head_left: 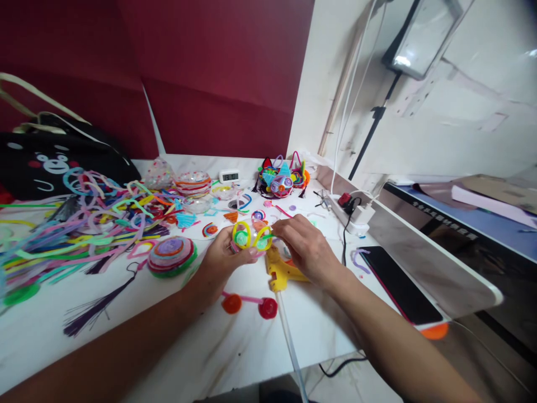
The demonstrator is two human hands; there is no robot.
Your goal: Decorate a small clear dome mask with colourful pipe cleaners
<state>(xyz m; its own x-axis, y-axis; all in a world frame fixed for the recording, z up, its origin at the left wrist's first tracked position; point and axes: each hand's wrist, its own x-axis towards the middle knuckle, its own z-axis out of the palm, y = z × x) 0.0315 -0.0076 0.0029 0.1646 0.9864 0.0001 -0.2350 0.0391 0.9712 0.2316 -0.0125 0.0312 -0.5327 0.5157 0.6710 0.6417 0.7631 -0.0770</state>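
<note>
Yellow pipe-cleaner loops [253, 235] at frame centre: left hand [226, 256] pinches them steady, seemingly so right hand [308, 249] can pinch their edge above the glue gun [280, 273].

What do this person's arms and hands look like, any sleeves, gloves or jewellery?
The left forearm and right forearm are bare, with no sleeves in view. The left hand and right hand wear no gloves, and no ring, watch or bracelet shows on the sides seen.
</note>
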